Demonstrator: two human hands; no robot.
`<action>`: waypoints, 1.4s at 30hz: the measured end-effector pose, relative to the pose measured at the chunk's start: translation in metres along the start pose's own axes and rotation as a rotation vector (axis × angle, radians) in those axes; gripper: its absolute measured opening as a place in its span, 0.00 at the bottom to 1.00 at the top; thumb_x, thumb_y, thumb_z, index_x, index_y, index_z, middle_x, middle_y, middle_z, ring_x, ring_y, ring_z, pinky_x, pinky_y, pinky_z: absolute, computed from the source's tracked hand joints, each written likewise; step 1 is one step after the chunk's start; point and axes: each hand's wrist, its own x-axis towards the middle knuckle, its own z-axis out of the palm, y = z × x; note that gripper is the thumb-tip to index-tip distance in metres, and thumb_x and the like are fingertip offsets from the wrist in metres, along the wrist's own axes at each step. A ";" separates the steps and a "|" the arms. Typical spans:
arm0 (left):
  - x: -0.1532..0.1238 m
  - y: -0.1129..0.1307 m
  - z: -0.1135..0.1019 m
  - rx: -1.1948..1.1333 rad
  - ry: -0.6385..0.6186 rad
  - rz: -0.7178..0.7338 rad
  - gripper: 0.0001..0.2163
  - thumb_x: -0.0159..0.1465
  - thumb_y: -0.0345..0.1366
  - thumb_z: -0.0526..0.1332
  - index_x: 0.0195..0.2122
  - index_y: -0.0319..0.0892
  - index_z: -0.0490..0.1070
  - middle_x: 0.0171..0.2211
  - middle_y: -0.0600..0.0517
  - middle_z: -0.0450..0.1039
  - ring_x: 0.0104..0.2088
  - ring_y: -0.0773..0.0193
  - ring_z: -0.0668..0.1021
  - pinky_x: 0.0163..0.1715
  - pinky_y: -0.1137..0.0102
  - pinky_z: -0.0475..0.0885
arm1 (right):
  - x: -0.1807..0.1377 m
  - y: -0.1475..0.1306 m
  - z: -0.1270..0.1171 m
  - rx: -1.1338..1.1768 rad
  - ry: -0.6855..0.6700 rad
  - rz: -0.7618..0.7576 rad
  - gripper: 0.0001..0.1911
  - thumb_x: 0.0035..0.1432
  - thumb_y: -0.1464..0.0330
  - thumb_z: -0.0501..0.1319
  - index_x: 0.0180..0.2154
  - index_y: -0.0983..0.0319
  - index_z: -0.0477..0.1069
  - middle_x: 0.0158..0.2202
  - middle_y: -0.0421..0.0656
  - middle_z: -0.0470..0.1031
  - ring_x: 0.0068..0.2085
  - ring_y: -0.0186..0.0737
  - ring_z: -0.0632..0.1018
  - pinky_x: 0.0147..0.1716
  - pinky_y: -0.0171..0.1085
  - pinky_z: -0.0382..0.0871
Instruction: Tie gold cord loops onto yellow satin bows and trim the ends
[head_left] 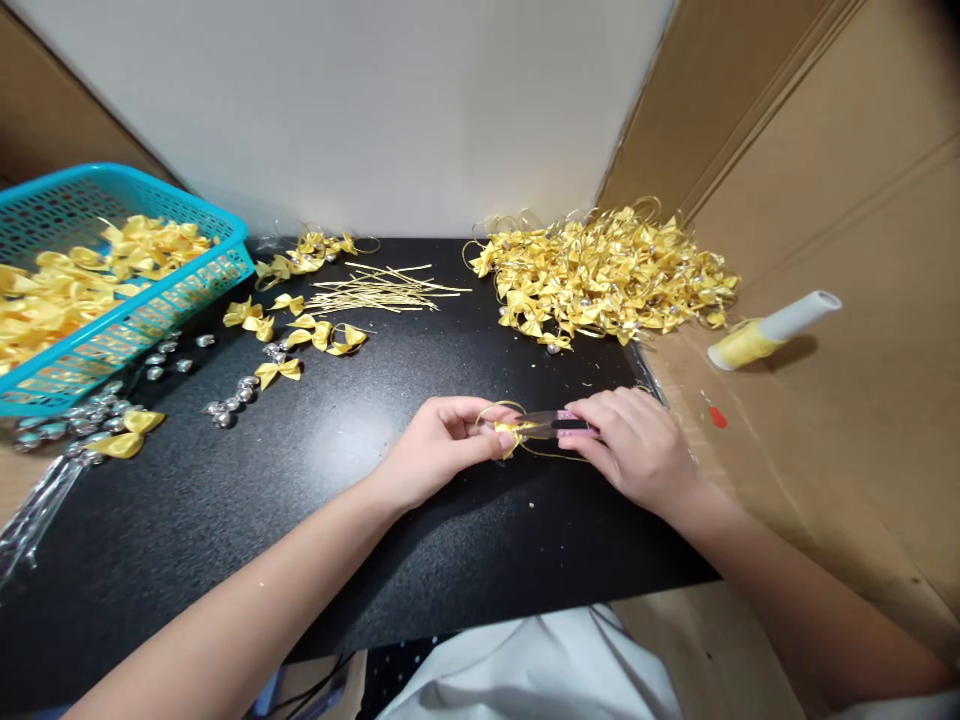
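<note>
My left hand (pixel 454 440) pinches a yellow ribbon bow (pixel 507 438) above the black table, with a loop of gold cord curving up from it. In my right hand (pixel 637 445) is a pair of thread snips (pixel 559 424) with dark blades and pink grips. Its blades point left and reach the bow at my left fingertips. A loose length of gold cord (pixel 555 456) trails right from the bow beneath the snips. Whether the blades are closed on the cord I cannot tell.
At left a teal basket (pixel 225 240) holds yellow bows; silver bells (pixel 225 412) and loose bows (pixel 277 372) lie beside it. Gold cord pieces (pixel 390 290) lie at the back. A big pile of finished-looking bows (pixel 600 270) covers the back right, near a white tube (pixel 799 315) on cardboard.
</note>
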 end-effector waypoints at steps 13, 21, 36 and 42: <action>-0.001 0.003 0.003 0.010 0.011 -0.041 0.08 0.48 0.31 0.73 0.29 0.36 0.80 0.24 0.54 0.75 0.25 0.75 0.72 0.29 0.78 0.67 | -0.001 0.000 0.001 -0.054 0.030 -0.089 0.06 0.66 0.67 0.56 0.40 0.64 0.68 0.27 0.42 0.76 0.28 0.37 0.70 0.27 0.38 0.55; -0.001 0.004 0.003 0.039 0.026 -0.034 0.09 0.49 0.32 0.73 0.30 0.36 0.79 0.25 0.53 0.75 0.25 0.73 0.73 0.30 0.77 0.69 | -0.010 0.005 -0.002 0.066 0.010 0.021 0.07 0.65 0.65 0.57 0.41 0.63 0.67 0.29 0.44 0.77 0.29 0.38 0.74 0.30 0.38 0.63; -0.005 0.000 0.004 0.670 0.049 0.504 0.06 0.59 0.32 0.64 0.35 0.38 0.80 0.30 0.47 0.77 0.29 0.66 0.77 0.28 0.74 0.71 | 0.007 -0.041 0.025 0.546 -0.057 0.519 0.05 0.59 0.69 0.62 0.30 0.60 0.75 0.22 0.38 0.76 0.21 0.31 0.72 0.24 0.32 0.61; -0.006 0.001 0.003 0.829 0.040 0.608 0.05 0.59 0.30 0.63 0.33 0.39 0.79 0.28 0.48 0.78 0.27 0.67 0.77 0.30 0.74 0.71 | 0.006 -0.042 0.022 0.549 -0.043 0.393 0.06 0.59 0.73 0.58 0.30 0.60 0.70 0.26 0.38 0.78 0.25 0.32 0.74 0.30 0.33 0.62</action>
